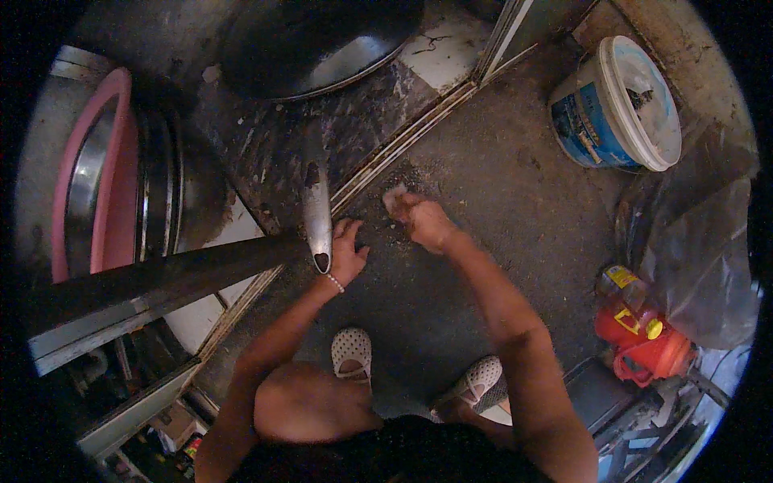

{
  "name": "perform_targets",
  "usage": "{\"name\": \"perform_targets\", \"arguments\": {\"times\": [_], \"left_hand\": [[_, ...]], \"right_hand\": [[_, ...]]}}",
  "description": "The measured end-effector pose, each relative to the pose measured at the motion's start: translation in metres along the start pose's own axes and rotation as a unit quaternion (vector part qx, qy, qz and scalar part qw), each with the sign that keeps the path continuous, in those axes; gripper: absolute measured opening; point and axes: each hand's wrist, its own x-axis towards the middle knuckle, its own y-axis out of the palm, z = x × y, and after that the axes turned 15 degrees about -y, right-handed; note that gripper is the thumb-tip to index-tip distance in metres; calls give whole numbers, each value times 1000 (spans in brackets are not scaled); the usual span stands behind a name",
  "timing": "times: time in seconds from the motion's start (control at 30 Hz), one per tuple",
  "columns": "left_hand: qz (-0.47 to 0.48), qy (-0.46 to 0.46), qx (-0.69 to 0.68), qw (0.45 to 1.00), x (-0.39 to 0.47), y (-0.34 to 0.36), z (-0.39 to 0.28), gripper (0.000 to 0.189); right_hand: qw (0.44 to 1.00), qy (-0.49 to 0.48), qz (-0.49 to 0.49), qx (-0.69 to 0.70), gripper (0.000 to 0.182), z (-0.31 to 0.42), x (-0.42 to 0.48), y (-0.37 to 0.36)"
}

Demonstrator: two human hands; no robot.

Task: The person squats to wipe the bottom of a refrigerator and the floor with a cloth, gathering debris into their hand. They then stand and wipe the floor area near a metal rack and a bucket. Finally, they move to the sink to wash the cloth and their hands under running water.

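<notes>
My right hand point(430, 224) is closed on a pale, crumpled wad point(395, 198), perhaps a cloth or tissue, held low over the grimy concrete floor point(507, 199). Dark wet-looking patches and small pale crumbs lie around it. My left hand point(348, 252) has its fingers apart beside a cabinet's bottom track point(398, 145); nothing shows in it. Just above that hand, a worn metal handle point(318, 220) with a hole at its end juts out and covers part of it. The handle seems to belong to the large dark pan point(314, 54) at the top.
Upper right, a white plastic bucket point(652, 115) with a blue label stands on the floor. A red plastic jug point(646, 338) and dark plastic sheeting point(700, 259) lie at the right. On the left are a pink basin point(109, 181), metal pans point(160, 187) and a dark beam point(181, 265).
</notes>
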Motion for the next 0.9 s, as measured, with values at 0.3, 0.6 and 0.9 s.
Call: {"name": "perform_targets", "arguments": {"times": [0.3,0.6,0.9], "left_hand": [[15,137,78,987,40,4,-39,59],[-15,135,33,990,24,28,-27,64],[32,77,-11,996,20,19,-26,62]], "right_hand": [[987,116,-43,-103,47,5,-16,-6],[898,316,-301,-47,59,52,-53,16],[848,444,-282,68,58,79,-40,24]]}}
